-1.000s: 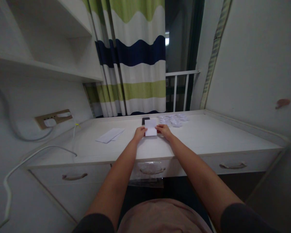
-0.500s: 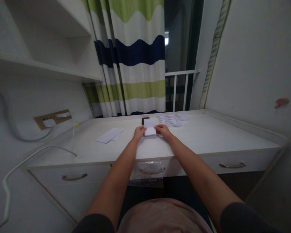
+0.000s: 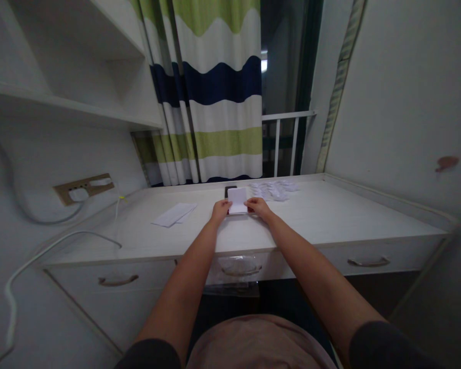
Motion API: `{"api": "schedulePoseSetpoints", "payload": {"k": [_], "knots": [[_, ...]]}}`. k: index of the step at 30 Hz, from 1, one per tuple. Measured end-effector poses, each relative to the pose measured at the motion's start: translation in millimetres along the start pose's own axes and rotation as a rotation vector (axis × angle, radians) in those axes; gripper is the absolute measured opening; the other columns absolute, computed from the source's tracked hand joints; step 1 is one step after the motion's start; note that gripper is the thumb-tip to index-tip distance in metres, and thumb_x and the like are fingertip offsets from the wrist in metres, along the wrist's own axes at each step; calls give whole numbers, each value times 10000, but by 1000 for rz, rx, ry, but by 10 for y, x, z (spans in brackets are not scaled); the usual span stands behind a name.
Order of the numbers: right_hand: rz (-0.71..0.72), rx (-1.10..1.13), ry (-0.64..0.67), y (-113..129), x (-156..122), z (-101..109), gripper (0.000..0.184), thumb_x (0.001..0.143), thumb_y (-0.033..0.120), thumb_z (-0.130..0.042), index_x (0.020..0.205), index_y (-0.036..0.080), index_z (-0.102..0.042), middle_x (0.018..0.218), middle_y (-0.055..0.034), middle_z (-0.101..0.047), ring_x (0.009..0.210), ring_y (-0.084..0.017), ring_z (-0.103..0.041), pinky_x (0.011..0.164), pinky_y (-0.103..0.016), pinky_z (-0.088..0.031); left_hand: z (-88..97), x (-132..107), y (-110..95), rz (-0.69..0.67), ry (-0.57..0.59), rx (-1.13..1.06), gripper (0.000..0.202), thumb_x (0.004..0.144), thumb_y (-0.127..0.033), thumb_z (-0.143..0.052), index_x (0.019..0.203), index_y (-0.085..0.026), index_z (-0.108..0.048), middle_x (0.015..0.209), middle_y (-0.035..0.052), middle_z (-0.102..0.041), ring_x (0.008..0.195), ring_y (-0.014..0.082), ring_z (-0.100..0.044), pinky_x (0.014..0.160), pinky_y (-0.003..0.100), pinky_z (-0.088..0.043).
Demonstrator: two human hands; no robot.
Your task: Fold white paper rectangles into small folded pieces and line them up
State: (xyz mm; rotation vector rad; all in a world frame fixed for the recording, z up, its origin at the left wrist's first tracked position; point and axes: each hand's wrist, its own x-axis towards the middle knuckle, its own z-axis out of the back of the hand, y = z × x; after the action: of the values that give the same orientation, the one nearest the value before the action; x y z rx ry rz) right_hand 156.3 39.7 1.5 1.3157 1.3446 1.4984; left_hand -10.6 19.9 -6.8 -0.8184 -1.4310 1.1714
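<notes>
A small white sheet of paper (image 3: 237, 200) is held over the desk between my two hands. My left hand (image 3: 221, 208) pinches its left edge, and my right hand (image 3: 258, 205) pinches the right edge. Something dark red shows under the paper near my fingers; I cannot make out what it is. Just behind the paper lies a dark flat object (image 3: 230, 189), partly covered. Several small folded white paper pieces (image 3: 274, 190) sit in a group to the right, beyond my right hand.
White paper sheets (image 3: 174, 214) lie on the left of the white desk (image 3: 330, 215). A pale cable (image 3: 72, 234) crosses the desk's left edge near a wall socket (image 3: 83, 189). A striped curtain (image 3: 223, 118) hangs behind, and a shelf (image 3: 80, 110) juts out at upper left.
The paper's upper edge has dipped slightly and its shape has shifted a little between my fingers. Both hands stay in almost the same place.
</notes>
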Motion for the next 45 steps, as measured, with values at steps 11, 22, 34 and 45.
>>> {"api": "schedulePoseSetpoints", "payload": {"k": [11,22,34,45], "knots": [[-43,-14,42,15,-44,-15,189,578,252,-738,576,140,-586,447,31,-524,422,-77,-489,468,-205,-449,24,18,4,-58,-66,56,166,628,-296,-609,638,-132,-584,529,-20,-522,514,96,-477,475,193,-375],[15,-96,33,-28,9,-7,211,582,221,-727,508,139,-547,389,36,-492,372,-58,-429,402,-180,-353,14,-5,-22,-74,-36,68,132,637,-263,-599,601,-139,-575,527,-17,-540,525,103,-479,500,203,-372],[-88,-68,43,47,-69,-34,191,674,224,-688,557,138,-564,435,14,-553,401,-79,-509,417,-175,-392,30,3,-11,-95,-79,90,130,652,-267,-580,625,-140,-575,525,-22,-517,524,100,-470,492,194,-369],[-87,-93,47,67,-83,-47,149,681,119,-670,568,139,-575,431,11,-577,396,-77,-517,417,-164,-393,18,9,-12,-76,-104,57,148,651,-283,-590,660,-136,-581,559,-9,-553,526,103,-492,482,195,-390]]}}
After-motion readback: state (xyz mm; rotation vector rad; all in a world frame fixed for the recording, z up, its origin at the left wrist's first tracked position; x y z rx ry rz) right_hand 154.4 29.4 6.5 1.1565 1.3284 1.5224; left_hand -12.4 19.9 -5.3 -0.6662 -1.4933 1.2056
